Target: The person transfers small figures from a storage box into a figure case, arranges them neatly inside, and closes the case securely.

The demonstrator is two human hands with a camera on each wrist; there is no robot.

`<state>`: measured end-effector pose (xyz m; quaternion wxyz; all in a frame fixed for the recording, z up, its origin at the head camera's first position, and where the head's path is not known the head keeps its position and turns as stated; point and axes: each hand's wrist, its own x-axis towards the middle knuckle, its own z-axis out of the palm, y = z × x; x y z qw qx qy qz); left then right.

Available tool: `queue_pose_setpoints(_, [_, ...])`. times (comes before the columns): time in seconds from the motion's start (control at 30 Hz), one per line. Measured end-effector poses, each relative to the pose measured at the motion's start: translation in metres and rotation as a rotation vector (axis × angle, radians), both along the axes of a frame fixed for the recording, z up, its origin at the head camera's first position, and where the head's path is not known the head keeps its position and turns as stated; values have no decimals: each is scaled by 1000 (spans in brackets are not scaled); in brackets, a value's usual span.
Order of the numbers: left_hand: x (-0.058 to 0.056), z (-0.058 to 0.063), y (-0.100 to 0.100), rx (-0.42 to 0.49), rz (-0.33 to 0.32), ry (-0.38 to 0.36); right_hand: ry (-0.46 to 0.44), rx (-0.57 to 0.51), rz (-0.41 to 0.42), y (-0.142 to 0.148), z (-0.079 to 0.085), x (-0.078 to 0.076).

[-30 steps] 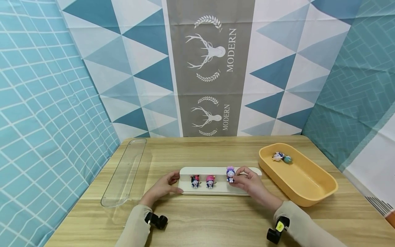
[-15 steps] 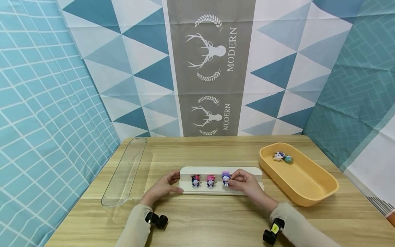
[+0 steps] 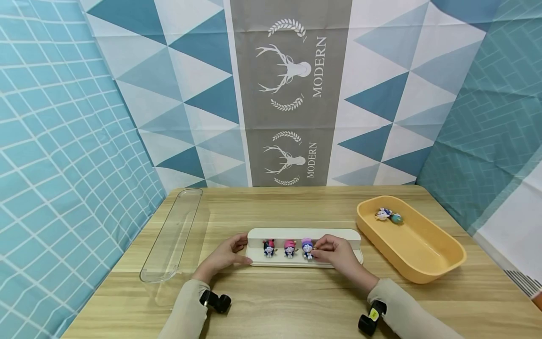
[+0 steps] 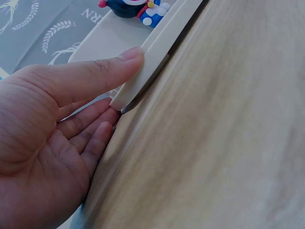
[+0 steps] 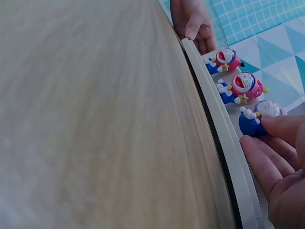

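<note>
"As I start from the left, what lies there on the wood-grain table (image 3: 271, 301)?"

"A long, round-ended box of clear plastic (image 3: 171, 238), slanting from near to far, well apart from the stand."

"And next?"

"The left hand (image 3: 222, 257), gripping the left end of a long cream plastic stand (image 3: 305, 233) with a raised far wall: thumb on top of the near corner, other fingers against the end."

"What's on it?"

"Two small blue-and-white figurines, upright: one in a black-and-red hat (image 3: 268, 248), then one in a pink hat (image 3: 290, 248)."

"And the third?"

"A matching figurine in a purple hat (image 3: 307, 247), near the stand's middle. The right hand (image 3: 340, 256) pinches it from the right; whether its feet touch the stand, I can't tell."

"Anything in the way?"

"The pink-hatted one is just beside it on the left; the hand itself covers part of the stand on the right."

"Further right?"

"An orange-yellow oval plastic tray (image 3: 417, 245), just beside the stand's right end, with a small figurine cluster (image 3: 383, 214) at its far end."
</note>
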<state>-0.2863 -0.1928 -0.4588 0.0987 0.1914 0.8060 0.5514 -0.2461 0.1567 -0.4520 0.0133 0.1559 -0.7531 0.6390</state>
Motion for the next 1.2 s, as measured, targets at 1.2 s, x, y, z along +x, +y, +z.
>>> queue_pose_setpoints(1.2, [1, 1, 1, 6, 4, -9, 330, 584, -74, 3, 13, -2])
